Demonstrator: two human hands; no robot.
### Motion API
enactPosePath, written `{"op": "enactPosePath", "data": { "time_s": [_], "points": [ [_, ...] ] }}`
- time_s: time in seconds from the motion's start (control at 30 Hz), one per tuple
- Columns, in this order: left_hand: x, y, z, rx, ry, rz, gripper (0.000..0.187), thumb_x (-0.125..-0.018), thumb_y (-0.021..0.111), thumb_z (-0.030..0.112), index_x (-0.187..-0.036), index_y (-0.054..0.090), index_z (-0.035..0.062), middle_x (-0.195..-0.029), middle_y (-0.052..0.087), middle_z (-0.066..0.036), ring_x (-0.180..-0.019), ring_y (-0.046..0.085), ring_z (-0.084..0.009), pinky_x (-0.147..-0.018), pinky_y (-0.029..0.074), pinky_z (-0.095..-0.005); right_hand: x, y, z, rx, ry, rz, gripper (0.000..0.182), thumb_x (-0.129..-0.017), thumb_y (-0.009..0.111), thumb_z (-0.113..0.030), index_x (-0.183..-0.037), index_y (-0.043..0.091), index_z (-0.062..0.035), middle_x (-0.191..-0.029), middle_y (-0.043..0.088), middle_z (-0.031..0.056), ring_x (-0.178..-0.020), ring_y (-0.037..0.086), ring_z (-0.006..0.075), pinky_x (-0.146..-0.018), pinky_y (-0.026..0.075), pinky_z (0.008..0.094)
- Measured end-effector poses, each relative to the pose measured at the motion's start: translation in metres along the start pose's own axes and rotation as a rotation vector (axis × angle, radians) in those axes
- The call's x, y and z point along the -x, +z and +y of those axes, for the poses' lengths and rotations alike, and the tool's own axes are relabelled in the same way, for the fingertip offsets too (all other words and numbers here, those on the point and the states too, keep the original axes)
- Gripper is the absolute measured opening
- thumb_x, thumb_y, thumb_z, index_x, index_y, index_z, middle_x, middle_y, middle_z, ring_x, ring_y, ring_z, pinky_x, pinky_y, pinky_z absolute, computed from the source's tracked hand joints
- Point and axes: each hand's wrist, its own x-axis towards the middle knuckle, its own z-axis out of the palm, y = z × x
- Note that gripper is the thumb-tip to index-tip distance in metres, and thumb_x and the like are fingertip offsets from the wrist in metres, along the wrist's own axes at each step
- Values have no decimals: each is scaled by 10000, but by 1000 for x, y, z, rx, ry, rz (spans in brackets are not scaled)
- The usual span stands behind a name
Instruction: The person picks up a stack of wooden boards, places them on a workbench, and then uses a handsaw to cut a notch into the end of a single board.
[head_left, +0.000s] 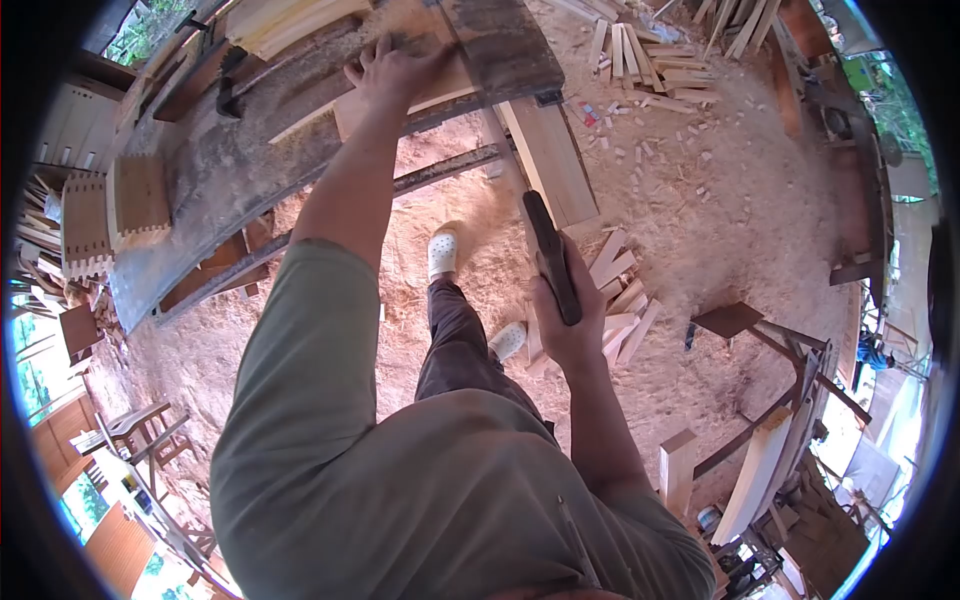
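Observation:
My right hand [572, 310] is wrapped around the dark handle of a handsaw [552, 258]. Its thin blade, partly blurred, runs up and away to the board at the bench edge. My left hand [388, 75] lies with fingers spread on a pale wooden board [440, 88], pressing it against the workbench [225, 165]. Part of that board is hidden under the hand and forearm. A dark tool that looks like a clamp or hammer [230, 85] sits on the bench left of my left hand.
Jointed wooden panels [138, 200] stand at the bench's left end. A long plank [552, 160] leans below the bench's right corner. Wood offcuts [630, 315] lie by my feet, with more offcuts [650, 70] farther off on the sawdust-covered floor [720, 220]. A metal-legged stand [760, 330] is at right.

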Motion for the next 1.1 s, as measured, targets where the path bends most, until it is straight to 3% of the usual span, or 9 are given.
{"op": "enactPosePath", "data": {
  "time_s": [0.17, 0.37, 0.43, 0.67, 0.77, 0.83, 0.93, 1.07, 1.1],
  "points": [
    [-3, 1, -1, -26, -10, -13, 1067, -743, 422, 898, -1314, 636, 22, -1612, 310, -98, -1506, 215, -338, -1227, 39, -548, 11, -5, 1, 11, -26, 15, 560, -905, 654, -76, -1408, 451, 63, -1043, 703, 176, -895, 697, 177, -771, 542, 291],
    [-4, 6, -4, 46, 12, 38, 1070, -734, 450, 889, -1320, 629, 12, -1621, 303, -89, -1514, 197, -307, -1229, 38, -506, -45, 15, -13, 21, -15, -10, 536, -911, 643, -89, -1405, 470, 26, -1040, 698, 182, -907, 695, 175, -767, 537, 301],
    [-3, 3, -3, -21, -6, 18, 1075, -725, 424, 920, -1274, 669, 29, -1606, 324, -92, -1498, 240, -317, -1219, 44, -564, -38, 13, -16, 19, 15, -2, 529, -912, 636, -96, -1400, 475, 23, -1041, 697, 179, -914, 695, 181, -770, 537, 320],
    [1, 1, 1, -52, -29, -4, 1043, -741, 409, 918, -1226, 703, 44, -1594, 344, -98, -1493, 249, -315, -1218, 41, -577, -3, 0, -4, 21, 12, 12, 528, -909, 638, -96, -1398, 478, 22, -966, 702, 152, -820, 693, 174, -718, 537, 298],
    [-1, 2, 3, -87, -14, -17, 972, -814, 379, 862, -1255, 688, 54, -1597, 338, -100, -1491, 258, -302, -1219, 45, -577, -53, 19, -14, -19, 99, -7, 513, -911, 641, -107, -1387, 490, 5, -987, 691, 160, -861, 688, 199, -754, 531, 319],
    [-6, 6, -1, 47, -46, -1, 837, -917, 354, 735, -1288, 660, 49, -1577, 365, -109, -1487, 259, -294, -1220, 70, -548, -73, 27, -10, 7, -72, 4, 490, -912, 635, -115, -1370, 501, -1, -1010, 683, 171, -891, 688, 230, -785, 525, 331],
    [-8, 13, -3, 63, -79, 55, 729, -989, 298, 608, -1260, 672, 45, -1501, 438, -126, -1437, 340, -301, -1202, 114, -571, -30, 11, -9, 10, -25, 8, 489, -910, 620, -115, -1369, 497, 1, -1025, 683, 183, -913, 690, 250, -794, 528, 340],
    [-4, 10, 2, 9, -73, 95, 706, -999, 285, 565, -1221, 684, 27, -1435, 481, -132, -1389, 401, -291, -1196, 136, -559, 32, -16, -13, 56, 89, 9, 521, -905, 614, -110, -1395, 478, 2, -1042, 686, 176, -926, 695, 239, -801, 534, 349],
    [-4, 9, 5, 4, -76, 109, 689, -1001, 283, 538, -1219, 683, 22, -1431, 483, -138, -1386, 407, -285, -1194, 144, -553, 29, -17, -8, 72, -35, 31, 524, -904, 618, -112, -1395, 478, 9, -1029, 687, 171, -909, 696, 234, -794, 536, 342]
  ]
}}
